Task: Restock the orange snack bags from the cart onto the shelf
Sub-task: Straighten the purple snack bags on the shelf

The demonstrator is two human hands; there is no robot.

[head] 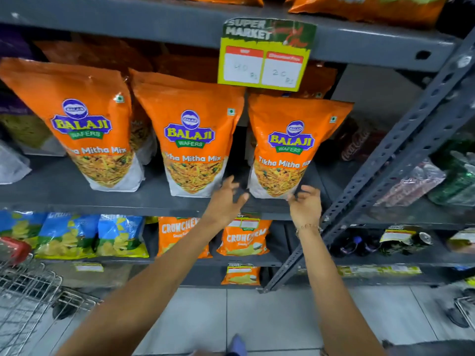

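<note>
Three orange Balaji snack bags stand upright in a row on the grey shelf (77, 194): a left bag (79, 124), a middle bag (191, 140) and a right bag (290, 147). More orange bags stand behind them. My left hand (227, 199) hovers with spread fingers in the gap between the middle and right bags, holding nothing. My right hand (305, 204) is just below the right bag's bottom right corner, fingers curled and apart; whether they touch the bag is unclear. The wire cart (25, 294) is at the lower left.
A price sign (264, 53) hangs from the shelf above. Blue chip bags (74, 235) and orange Crunchem bags (244, 237) fill the lower shelf. A slanted perforated steel upright (401, 155) borders the right side. Drinks sit on the neighbouring rack. Tiled floor lies below.
</note>
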